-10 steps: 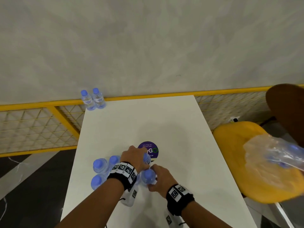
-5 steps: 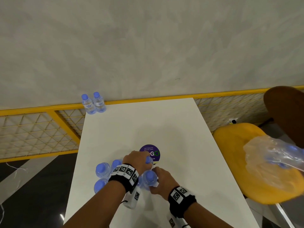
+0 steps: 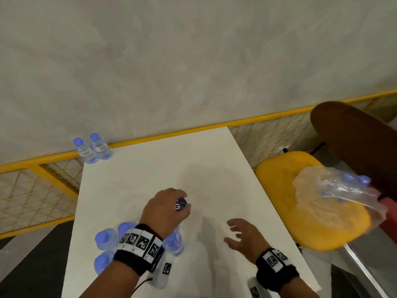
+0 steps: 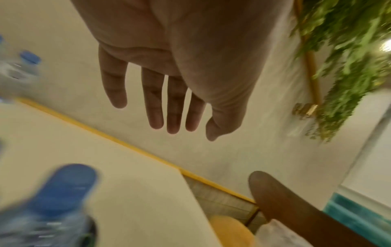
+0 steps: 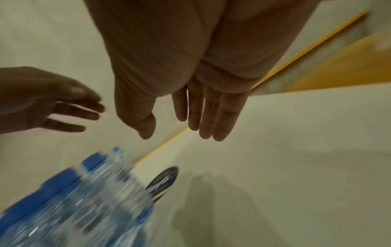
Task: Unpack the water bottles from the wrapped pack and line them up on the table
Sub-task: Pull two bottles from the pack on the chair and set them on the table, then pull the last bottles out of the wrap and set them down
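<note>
Both hands' grips, left [image 3: 165,209] and right [image 3: 242,235], hung empty above the clustered blue-capped clear plastic bottles [image 3: 105,239]; next, likely, grasping one to line up.

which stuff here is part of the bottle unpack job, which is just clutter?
Job:
- cluster of bottles at the table's near left
- two bottles upright at the far left corner
- white table
- left hand and right hand, both empty
- plastic wrap on the chair

Lying about:
- yellow chair
- round sticker
- yellow railing
</note>
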The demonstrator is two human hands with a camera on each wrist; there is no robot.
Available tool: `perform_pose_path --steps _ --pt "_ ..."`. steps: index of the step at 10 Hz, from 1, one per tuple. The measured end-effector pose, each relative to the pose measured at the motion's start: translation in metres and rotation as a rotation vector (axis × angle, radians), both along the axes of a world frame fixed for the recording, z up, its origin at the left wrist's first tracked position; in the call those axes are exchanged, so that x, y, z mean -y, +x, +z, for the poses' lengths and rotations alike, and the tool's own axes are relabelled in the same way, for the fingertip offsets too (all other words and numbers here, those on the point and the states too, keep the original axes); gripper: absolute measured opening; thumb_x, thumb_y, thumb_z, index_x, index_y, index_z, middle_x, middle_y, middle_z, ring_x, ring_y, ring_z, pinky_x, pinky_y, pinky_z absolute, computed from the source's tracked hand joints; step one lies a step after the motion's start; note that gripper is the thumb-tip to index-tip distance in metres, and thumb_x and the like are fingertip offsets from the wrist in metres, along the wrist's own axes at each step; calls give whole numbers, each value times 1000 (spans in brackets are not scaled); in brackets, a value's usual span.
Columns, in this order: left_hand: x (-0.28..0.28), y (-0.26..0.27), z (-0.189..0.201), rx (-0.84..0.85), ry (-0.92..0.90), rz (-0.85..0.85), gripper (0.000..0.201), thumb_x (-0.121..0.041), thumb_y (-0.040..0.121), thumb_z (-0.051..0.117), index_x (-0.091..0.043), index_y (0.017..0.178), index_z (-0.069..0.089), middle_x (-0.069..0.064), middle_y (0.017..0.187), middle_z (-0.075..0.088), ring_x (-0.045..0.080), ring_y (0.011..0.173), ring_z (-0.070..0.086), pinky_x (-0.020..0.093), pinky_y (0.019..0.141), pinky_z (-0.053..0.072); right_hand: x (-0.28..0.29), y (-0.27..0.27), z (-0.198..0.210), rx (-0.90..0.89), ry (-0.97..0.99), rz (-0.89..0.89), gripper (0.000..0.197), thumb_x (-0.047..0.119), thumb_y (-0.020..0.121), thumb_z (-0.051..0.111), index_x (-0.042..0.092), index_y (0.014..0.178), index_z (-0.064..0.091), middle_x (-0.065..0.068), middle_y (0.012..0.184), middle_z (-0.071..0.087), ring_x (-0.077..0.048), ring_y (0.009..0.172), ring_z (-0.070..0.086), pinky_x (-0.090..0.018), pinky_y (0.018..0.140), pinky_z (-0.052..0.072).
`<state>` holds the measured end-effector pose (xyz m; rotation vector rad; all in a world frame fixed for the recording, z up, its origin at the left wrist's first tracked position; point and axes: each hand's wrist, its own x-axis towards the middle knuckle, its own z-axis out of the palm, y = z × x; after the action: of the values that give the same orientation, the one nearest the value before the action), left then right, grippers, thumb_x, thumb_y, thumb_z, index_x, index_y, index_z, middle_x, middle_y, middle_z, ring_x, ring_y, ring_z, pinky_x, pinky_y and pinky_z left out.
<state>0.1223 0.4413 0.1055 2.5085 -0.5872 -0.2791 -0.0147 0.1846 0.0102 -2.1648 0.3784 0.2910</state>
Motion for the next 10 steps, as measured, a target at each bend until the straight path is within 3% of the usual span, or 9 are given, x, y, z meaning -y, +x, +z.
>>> perform_pose_path --steps 1,2,3,5,6,7,8,9,10 --pt "64 -18 2 -25 -114 -117 27 -49 88 66 -35 110 69 -20 106 66 6 103 60 29 91 50 77 -34 5 19 -41 -232 36 26 82 77 28 113 61 15 113 63 -1 101 63 -12 77 52" --pt "142 -41 -6 -118 -96 -305 33 -56 86 59 -35 109 68 -17 110 67 5 104 60 33 93 51 157 -65 9 -7 -122 -446 28 23 85 74 23 111 62 5 110 66 -10 97 64 -16 73 51" --pt "225 -66 -16 -203 -23 -479 32 -53 89 60 -32 111 68 -13 110 68 8 101 61 38 91 54 228 -90 9 -7 -125 -621 32 22 85 73 20 114 59 0 113 65 -20 103 64 -35 83 54" --pt "374 -109 -38 -418 58 -670 35 -39 90 65 -21 119 67 1 120 69 20 108 64 41 97 54 333 -99 -3 -45 -109 -789 44 25 89 68 16 129 51 -7 128 59 -23 114 58 -33 85 49" --pt "437 -119 -54 -413 110 -689 50 -38 90 66 -18 135 57 6 136 61 25 121 59 40 103 49 368 -87 -16 -103 -69 -812 54 27 91 66 11 138 45 -10 137 54 -26 124 54 -37 94 48" --pt "485 -115 -74 -412 94 -615 53 -34 93 66 -19 141 51 6 139 57 27 124 58 35 99 49 394 -72 -38 -147 -73 -774 60 33 90 66 11 141 42 -10 129 61 -29 116 59 -36 91 50" --pt "524 -105 -86 -468 65 -518 38 -30 94 62 -22 131 61 5 125 69 26 109 66 30 90 52 412 -62 -54 -119 22 -840 56 39 85 67 27 135 46 -4 113 65 -30 104 63 -39 82 52" --pt "547 -93 -99 -626 44 -374 43 -49 93 58 -43 135 48 -1 122 67 29 105 66 41 94 54 430 -54 -72 -237 126 -895 52 46 90 58 25 137 48 -4 129 57 -33 116 57 -40 91 49" --pt "566 -76 -119 -748 9 -217 68 -76 77 65 -57 136 38 -10 125 62 31 107 66 44 88 55 444 -50 -85 -224 133 -960 51 42 91 57 19 136 51 -10 132 59 -31 119 57 -39 98 48"
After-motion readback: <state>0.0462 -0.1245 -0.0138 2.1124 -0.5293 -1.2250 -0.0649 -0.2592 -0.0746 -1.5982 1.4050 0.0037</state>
